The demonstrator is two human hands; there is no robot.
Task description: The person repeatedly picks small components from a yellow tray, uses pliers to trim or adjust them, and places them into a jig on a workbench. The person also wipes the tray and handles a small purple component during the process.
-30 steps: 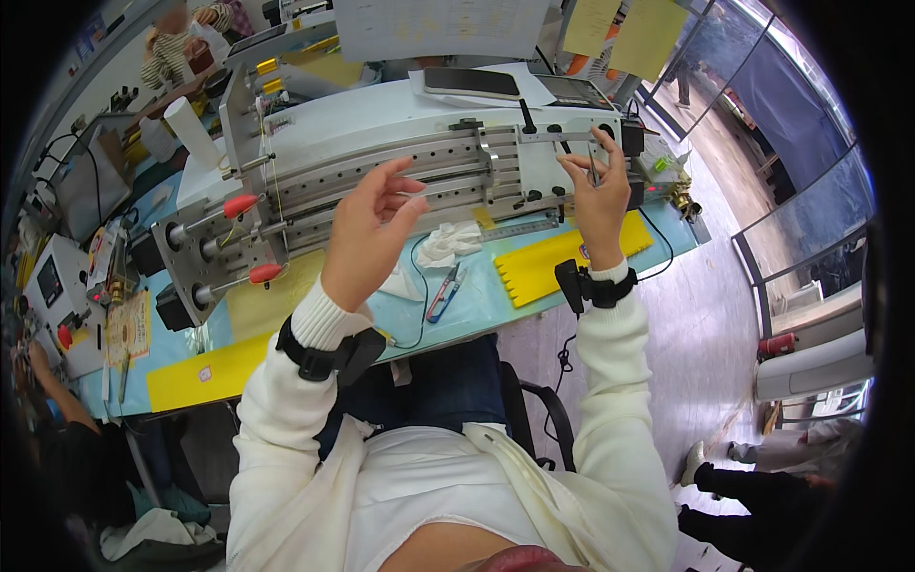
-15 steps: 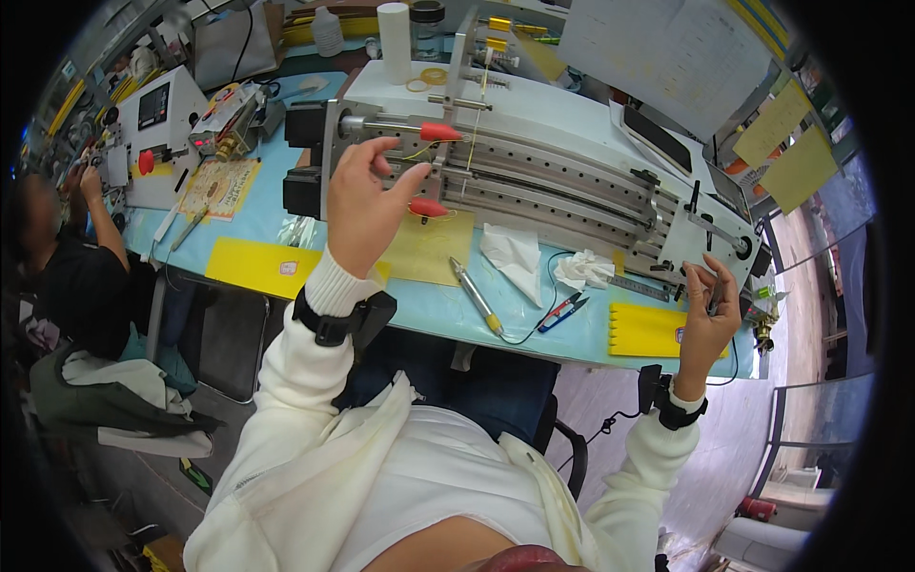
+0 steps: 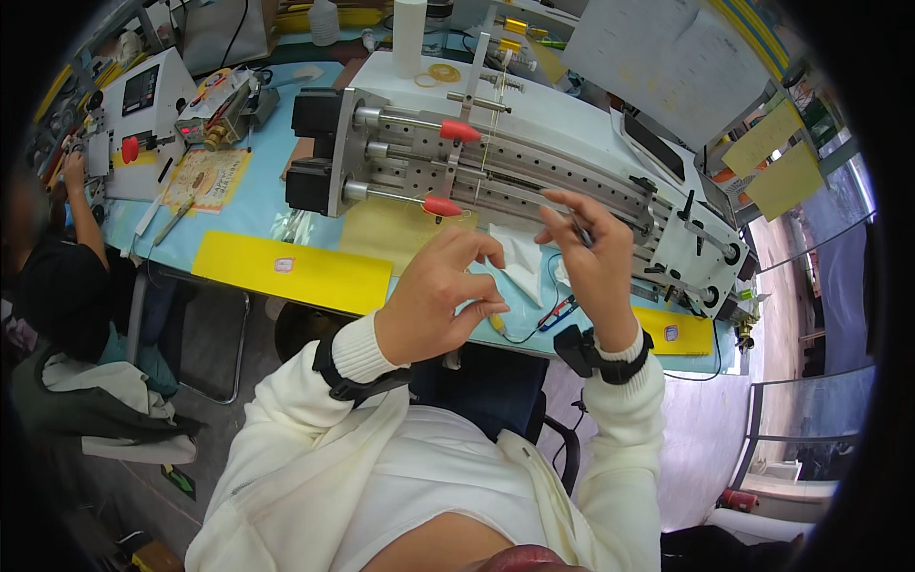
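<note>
My left hand point(image 3: 440, 294) hangs above the bench's front edge, with thumb and forefinger curved and apart and nothing visible between them. It partly hides a pen-shaped tool with a yellow end point(image 3: 498, 324). To its right my right hand point(image 3: 602, 267) is raised in front of the machine, fingers curled round a thin dark piece point(image 3: 579, 232) that I cannot make out. Beyond both hands stands a long metal winding machine point(image 3: 534, 186) with two red cone-tipped spindles, the upper cone point(image 3: 459, 131) and the lower cone point(image 3: 441, 206). A thin yellow thread point(image 3: 489, 143) runs near the cones.
White tissue point(image 3: 519, 257) and blue-red snips point(image 3: 559, 313) lie behind my hands. Yellow strips lie at the left point(image 3: 295, 272) and right point(image 3: 672, 332) of the blue bench top point(image 3: 272, 162). A white cylinder point(image 3: 409, 38) stands behind the machine. At far left a person point(image 3: 71, 276) works at another device.
My left hand has come down and right, away from the red cones. My right hand has moved left from the machine's right end and now has a thin dark piece in its fingers.
</note>
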